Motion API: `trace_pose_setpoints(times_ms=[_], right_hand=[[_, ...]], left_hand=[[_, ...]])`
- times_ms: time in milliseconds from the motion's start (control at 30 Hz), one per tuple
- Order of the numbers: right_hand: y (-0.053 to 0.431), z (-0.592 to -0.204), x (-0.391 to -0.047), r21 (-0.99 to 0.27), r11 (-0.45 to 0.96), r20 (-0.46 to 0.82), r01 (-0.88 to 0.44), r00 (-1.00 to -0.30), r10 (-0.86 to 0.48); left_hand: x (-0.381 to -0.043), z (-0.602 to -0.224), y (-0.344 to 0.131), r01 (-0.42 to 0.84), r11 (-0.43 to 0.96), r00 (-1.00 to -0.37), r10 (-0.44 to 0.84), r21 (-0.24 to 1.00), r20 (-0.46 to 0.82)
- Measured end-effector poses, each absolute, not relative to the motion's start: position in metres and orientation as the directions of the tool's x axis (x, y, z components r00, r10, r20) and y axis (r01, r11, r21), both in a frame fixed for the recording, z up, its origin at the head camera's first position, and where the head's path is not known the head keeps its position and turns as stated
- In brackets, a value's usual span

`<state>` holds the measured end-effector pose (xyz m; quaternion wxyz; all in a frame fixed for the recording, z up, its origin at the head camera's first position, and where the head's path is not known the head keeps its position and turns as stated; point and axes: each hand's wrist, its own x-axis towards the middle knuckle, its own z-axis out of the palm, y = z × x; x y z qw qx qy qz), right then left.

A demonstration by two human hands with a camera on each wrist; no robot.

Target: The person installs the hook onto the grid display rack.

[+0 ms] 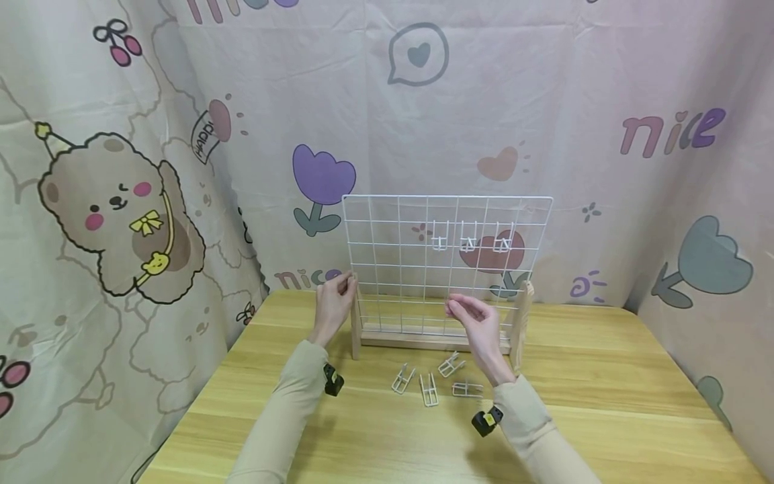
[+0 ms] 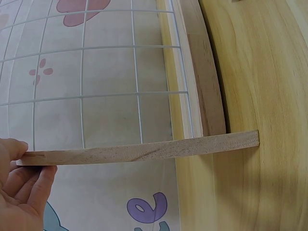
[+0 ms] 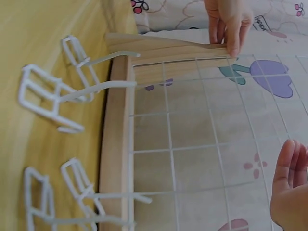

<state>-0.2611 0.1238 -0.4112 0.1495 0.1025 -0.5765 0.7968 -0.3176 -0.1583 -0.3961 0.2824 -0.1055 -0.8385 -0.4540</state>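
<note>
My left hand (image 1: 336, 300) pinches the top end of the wooden side post (image 2: 139, 153) between thumb and fingers, at the left edge of the rack. A white wire grid panel (image 1: 411, 267) stands upright in that wooden base. In front of its lower middle is my right hand (image 1: 480, 326), fingers loosely bent with nothing visible in them. Three white wire hooks hang high on the grid's right part, one being the middle hook (image 1: 468, 245). Below, several loose white wire hooks lie on the table, including one near the front (image 1: 429, 391).
The wood-grain table (image 1: 605, 403) extends around the rack. A right wooden post (image 1: 520, 323) holds the grid's other side, beyond my right hand. Printed cloth (image 1: 272, 134) hangs behind and to both sides. Black cameras sit on both wrists, the right camera (image 1: 486, 421) above the table.
</note>
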Motion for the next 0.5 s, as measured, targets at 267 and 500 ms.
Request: trace_pose_setpoints(times_ms=[267, 500], right_hand=[[0.137, -0.429, -0.247, -0.932, -0.196, 0.304, -0.306, -0.952, 0.043], [0.149, -0.446, -0.236, -0.960, -0.106, 0.254, -0.258, -0.966, 0.050]], left_hand=[[-0.318, -0.396, -0.159, 0.434, 0.575, -0.814, -0.080, 0.694, 0.575], [-0.318, -0.396, -0.159, 0.437, 0.577, -0.811, -0.078, 0.690, 0.579]])
